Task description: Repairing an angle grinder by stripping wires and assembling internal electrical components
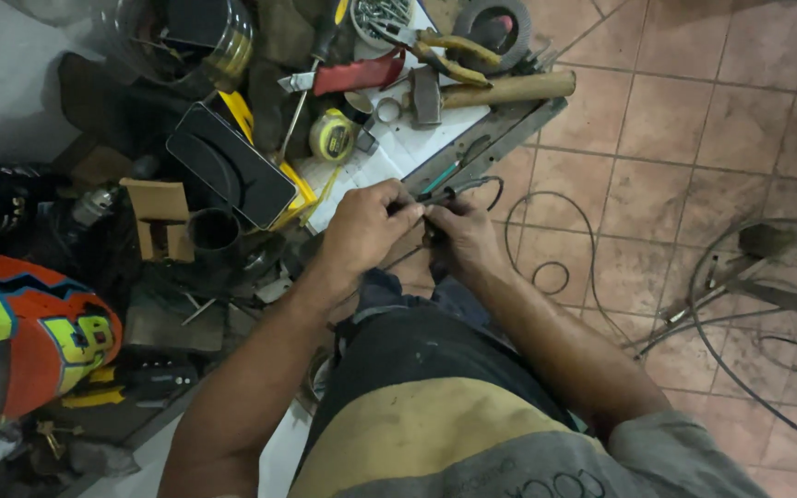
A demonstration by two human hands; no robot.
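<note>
My left hand (362, 231) and my right hand (461, 235) meet just in front of a cluttered work board (472, 152). Both pinch the same thin dark wire (481, 187), which curls out from between the fingertips toward the floor. The fingers of both hands are closed tightly on it. What sits between the fingertips is too small to make out. My knee in dark trousers (417, 341) is directly below the hands.
The board carries a hammer (500, 90), yellow-handled pliers (454, 51), a red-handled tool (357, 76), a tape measure (332, 136), a phone (231, 166) and a tub of screws (382, 14). Loose cables (592, 267) loop across the tiled floor. A colourful helmet (20, 341) lies at the left.
</note>
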